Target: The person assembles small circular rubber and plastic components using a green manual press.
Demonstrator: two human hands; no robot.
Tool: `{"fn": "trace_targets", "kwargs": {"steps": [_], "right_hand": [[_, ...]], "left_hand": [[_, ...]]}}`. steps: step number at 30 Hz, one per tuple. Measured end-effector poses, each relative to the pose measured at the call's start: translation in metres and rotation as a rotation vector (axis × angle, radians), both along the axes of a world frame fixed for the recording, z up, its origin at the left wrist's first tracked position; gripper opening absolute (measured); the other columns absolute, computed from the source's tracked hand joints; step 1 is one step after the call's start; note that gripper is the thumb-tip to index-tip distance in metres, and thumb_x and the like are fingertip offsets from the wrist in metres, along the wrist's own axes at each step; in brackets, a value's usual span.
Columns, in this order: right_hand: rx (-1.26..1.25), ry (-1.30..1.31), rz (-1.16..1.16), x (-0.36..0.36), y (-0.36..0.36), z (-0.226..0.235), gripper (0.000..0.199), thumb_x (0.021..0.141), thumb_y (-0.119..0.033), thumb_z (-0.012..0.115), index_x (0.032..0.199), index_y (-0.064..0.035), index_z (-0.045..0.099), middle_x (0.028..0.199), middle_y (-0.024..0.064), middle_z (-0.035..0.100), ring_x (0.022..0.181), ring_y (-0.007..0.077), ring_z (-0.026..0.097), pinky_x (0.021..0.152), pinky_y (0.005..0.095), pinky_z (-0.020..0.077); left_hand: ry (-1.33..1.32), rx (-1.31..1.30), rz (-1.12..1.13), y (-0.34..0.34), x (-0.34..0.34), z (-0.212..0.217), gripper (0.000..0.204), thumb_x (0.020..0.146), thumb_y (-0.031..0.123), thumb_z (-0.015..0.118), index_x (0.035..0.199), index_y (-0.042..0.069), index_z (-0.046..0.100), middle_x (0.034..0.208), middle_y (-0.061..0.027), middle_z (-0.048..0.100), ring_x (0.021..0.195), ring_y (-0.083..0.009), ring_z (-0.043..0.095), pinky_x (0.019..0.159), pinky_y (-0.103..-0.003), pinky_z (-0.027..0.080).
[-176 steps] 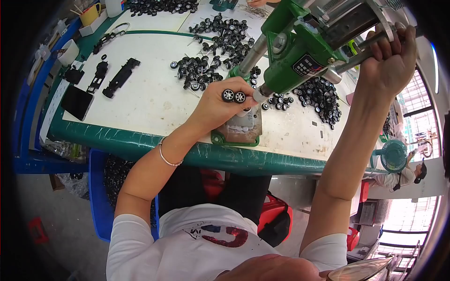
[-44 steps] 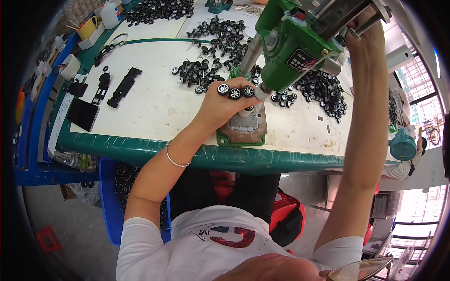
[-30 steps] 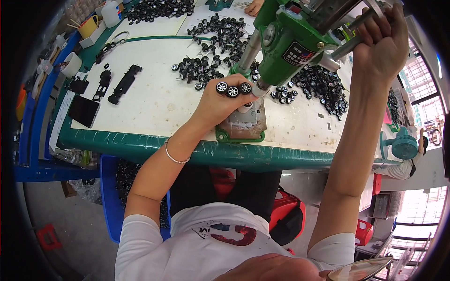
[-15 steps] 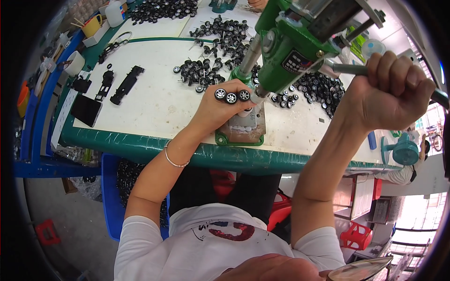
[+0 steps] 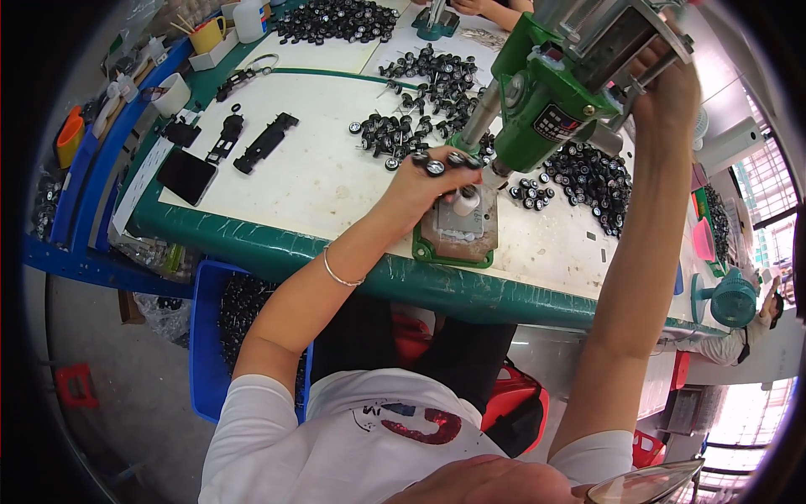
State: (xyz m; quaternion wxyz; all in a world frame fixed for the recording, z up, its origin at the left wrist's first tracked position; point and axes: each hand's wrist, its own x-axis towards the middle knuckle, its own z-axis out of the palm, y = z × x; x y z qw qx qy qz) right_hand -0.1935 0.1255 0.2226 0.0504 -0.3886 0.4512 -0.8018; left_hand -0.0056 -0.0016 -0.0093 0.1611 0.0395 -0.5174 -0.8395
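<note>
My left hand [image 5: 432,181] is closed around several small black toy wheels [image 5: 434,168] with silver hubs, held beside the press's white round seat [image 5: 465,202]. Its fingertips are close to that seat, and a small dark part sits at the seat's top. Over it stands the green hand press [image 5: 537,126], its ram raised above the seat. My right hand [image 5: 659,71] is lifted high behind the press head, with fingers curled at the lever. The press frame partly covers that hand, and the lever itself is mostly hidden.
Piles of black wheels [image 5: 588,181] and wheel-axle sets [image 5: 441,84] lie around the press. Black toy chassis [image 5: 267,143] and a dark phone [image 5: 187,176] are at left. A blue bin [image 5: 206,353] stands below the table edge. Across the table are another person's hands [image 5: 474,7].
My right hand has risen and moved farther away with the lever, and the ram has lifted. My left hand, still holding wheels, has tilted beside the seat. The whole view has shifted.
</note>
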Motion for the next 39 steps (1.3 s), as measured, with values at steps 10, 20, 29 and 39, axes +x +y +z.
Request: {"fn": "trace_targets", "kwargs": {"steps": [10,20,29,39], "right_hand": [[0.133,0.075,0.039,0.017,0.003,-0.043,0.022,0.096,-0.028,0.052,0.09,-0.0068,0.058,0.07,0.0004,0.054,0.06,0.0096,0.05,0.056,0.0254,0.0433],[0.428,-0.15,-0.26,0.023,0.089,-0.151,0.022,0.094,-0.023,0.055,0.103,-0.0043,0.063,0.074,-0.0009,0.057,0.056,0.0054,0.052,0.044,0.0193,0.0386],[1.131,0.514,-0.402,0.059,0.104,-0.228,0.02,0.083,-0.016,0.065,0.101,-0.0056,0.063,0.096,0.0055,0.061,0.073,0.0181,0.059,0.066,0.0304,0.0473],[1.089,0.66,-0.591,0.052,0.089,-0.239,0.016,0.086,-0.015,0.062,0.099,-0.0048,0.062,0.091,0.0086,0.06,0.074,0.0232,0.062,0.065,0.0335,0.0478]], "left_hand": [[-0.237,-0.429,0.3,-0.053,0.04,0.002,0.011,0.078,0.01,0.07,0.084,0.005,0.063,0.081,-0.0045,0.066,0.061,-0.0117,0.059,0.054,-0.028,0.043],[-0.254,-1.502,0.497,-0.073,0.042,-0.014,0.027,0.069,-0.003,0.059,0.092,0.007,0.068,0.089,-0.0096,0.058,0.081,-0.0323,0.059,0.072,-0.04,0.047],[-0.204,-1.132,0.496,-0.05,0.045,-0.002,0.013,0.077,0.008,0.066,0.089,0.003,0.064,0.083,-0.006,0.063,0.079,-0.0221,0.065,0.067,-0.033,0.05],[-0.33,0.035,0.038,-0.042,0.054,-0.003,0.033,0.08,0.004,0.066,0.11,-0.007,0.06,0.107,-0.0185,0.064,0.099,-0.0236,0.064,0.079,-0.028,0.054]]}}
